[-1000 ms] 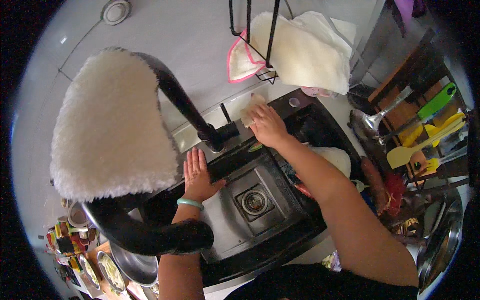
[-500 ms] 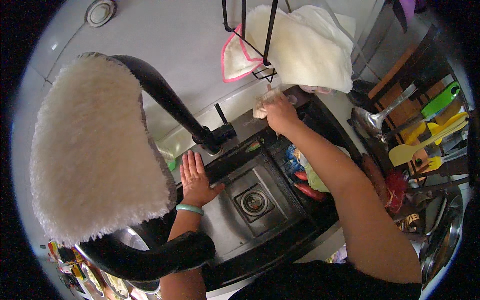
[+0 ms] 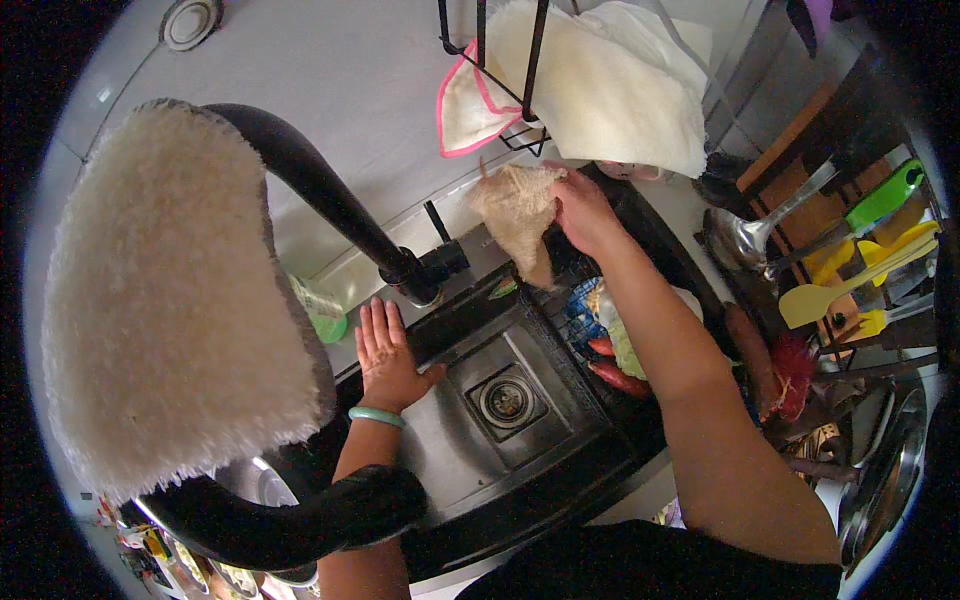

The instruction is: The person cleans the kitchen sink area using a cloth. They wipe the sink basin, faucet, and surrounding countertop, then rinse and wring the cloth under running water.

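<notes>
My left hand (image 3: 390,365) lies flat, fingers spread, on the back edge of the black sink (image 3: 446,315), just left of the steel basin's drain. My right hand (image 3: 580,210) grips a thin beige cloth (image 3: 520,210), held over the sink's back right ledge, its lower corner hanging down. A black tap (image 3: 415,275) stands between my hands. A fluffy white cloth (image 3: 170,300) covers a black curved bar at the left. A translucent green-bottomed bottle (image 3: 322,315) is partly behind it. Under my right forearm lie red oblong items (image 3: 618,378) and pale green leaves (image 3: 628,350).
A black wire rack (image 3: 530,110) holds white cloths (image 3: 620,90), one pink-edged, above the sink. At the right hang a steel ladle (image 3: 745,235), a green-handled utensil (image 3: 880,195) and yellow utensils (image 3: 815,300). Steel pans (image 3: 890,460) stand at the lower right, bowls at the lower left.
My right hand has moved rightward with the beige cloth, which now hangs more spread out. The view has shifted slightly; my left hand stays flat in place.
</notes>
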Demonstrator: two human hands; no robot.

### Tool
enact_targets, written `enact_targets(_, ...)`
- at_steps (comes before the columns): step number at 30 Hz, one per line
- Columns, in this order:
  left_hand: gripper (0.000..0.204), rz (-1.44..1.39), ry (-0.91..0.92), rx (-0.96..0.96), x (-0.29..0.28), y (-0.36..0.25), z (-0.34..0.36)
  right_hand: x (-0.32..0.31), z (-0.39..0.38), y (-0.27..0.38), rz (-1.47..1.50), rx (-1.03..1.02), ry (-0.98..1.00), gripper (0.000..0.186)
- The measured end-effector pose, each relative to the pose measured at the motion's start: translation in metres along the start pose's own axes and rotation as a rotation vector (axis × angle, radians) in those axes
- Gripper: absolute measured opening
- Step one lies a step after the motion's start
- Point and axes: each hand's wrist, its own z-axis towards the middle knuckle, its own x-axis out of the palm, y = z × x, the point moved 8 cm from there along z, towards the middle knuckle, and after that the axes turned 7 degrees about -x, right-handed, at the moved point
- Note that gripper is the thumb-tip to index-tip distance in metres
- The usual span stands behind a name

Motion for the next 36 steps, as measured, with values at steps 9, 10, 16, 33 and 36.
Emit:
enact_targets(9,0.113,-0.003,0.0,0.013,-0.006,-0.001,-0.002,0.022,-0.01,-0.004,-1.553,-0.308,0.093,0.041)
enact_targets(10,0.111,-0.02,-0.004,0.018,-0.01,-0.002,-0.003,0.021,-0.005,-0.009,-1.564,-0.241,0.1,0.036)
enact_targets(16,0.082,-0.186,-0.328,0.213,-0.025,-0.049,-0.021,0.026,0.0,-0.015,-1.673,-0.23,0.231,0.025)
enact_targets(33,0.073,-0.213,-0.21,0.336,-0.007,-0.135,0.038,0.035,-0.05,-0.023,-1.224,-0.589,0.383,0.012)
enact_targets(36,0.082,-0.13,-0.117,0.303,0.008,-0.137,0.045,-0.012,-0.036,-0.021,-0.682,-0.208,-0.158,0.023)
